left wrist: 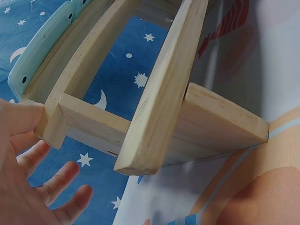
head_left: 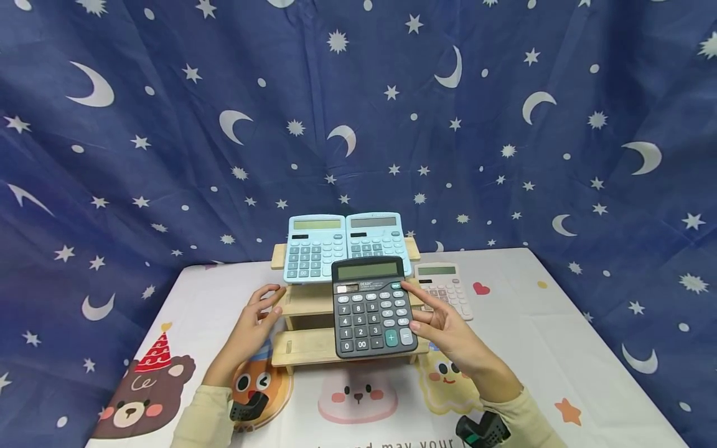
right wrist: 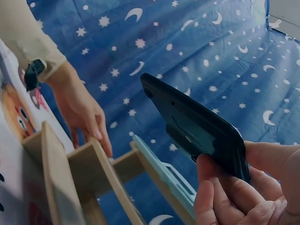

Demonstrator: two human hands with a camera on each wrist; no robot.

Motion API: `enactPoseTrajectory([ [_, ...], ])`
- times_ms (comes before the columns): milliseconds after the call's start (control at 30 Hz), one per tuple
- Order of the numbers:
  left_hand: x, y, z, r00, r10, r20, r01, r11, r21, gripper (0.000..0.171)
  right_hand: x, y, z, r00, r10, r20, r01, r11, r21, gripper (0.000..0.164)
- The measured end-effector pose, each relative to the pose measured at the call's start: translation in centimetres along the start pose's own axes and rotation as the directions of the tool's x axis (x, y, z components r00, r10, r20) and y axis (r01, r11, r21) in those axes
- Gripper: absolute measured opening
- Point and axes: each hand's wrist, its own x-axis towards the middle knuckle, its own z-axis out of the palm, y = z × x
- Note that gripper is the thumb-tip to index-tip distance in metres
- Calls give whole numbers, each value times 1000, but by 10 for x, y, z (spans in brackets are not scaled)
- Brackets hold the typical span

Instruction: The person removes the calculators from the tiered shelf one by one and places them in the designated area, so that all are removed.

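Observation:
My right hand [head_left: 445, 326] grips a black desk calculator [head_left: 374, 308] by its right edge, holding it up in front of a three-tier wooden rack [head_left: 302, 348]. In the right wrist view, the calculator's dark back [right wrist: 197, 126] shows, with the thumb on one face and curled fingers on the other. At the left end of the rack's middle tier, my left hand [head_left: 252, 333] pinches the board end [left wrist: 51, 126] between thumb and index finger; its other fingers are spread. Two light blue calculators [head_left: 316, 249] [head_left: 376, 233] lean side by side on the top tier.
A pale pink calculator [head_left: 442, 289] lies right of the rack, partly hidden by my right hand. The white tablecloth [head_left: 526, 323] has printed cartoon figures. Behind the table hangs a dark blue curtain [head_left: 392, 124] with moons and stars.

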Motion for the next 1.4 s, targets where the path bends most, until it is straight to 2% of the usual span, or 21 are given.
enactPoseTrajectory([
  [200, 0, 1, 0, 1000, -2, 0, 2, 1000, 0, 43, -3, -7, -13, 998, -1, -56, 1, 1000, -4, 70],
  [533, -1, 1, 0, 1000, -3, -1, 3, 1000, -2, 44, -9, -18, -35, 986, -118, -119, 121, 992, 23, 68],
  [767, -1, 2, 0, 1000, -6, -1, 6, 1000, -5, 43, -11, -20, -50, 974, -124, -190, 128, 992, 8, 65],
  [1067, 0, 1, 1, 1000, 1, -16, 0, 999, 36, 43, -19, -25, -67, 956, -122, -265, 134, 991, 25, 64],
  [1400, -1, 2, 1, 1000, 5, -19, -5, 999, 42, 43, -23, -30, -81, 926, -125, -356, 146, 989, 30, 61],
])
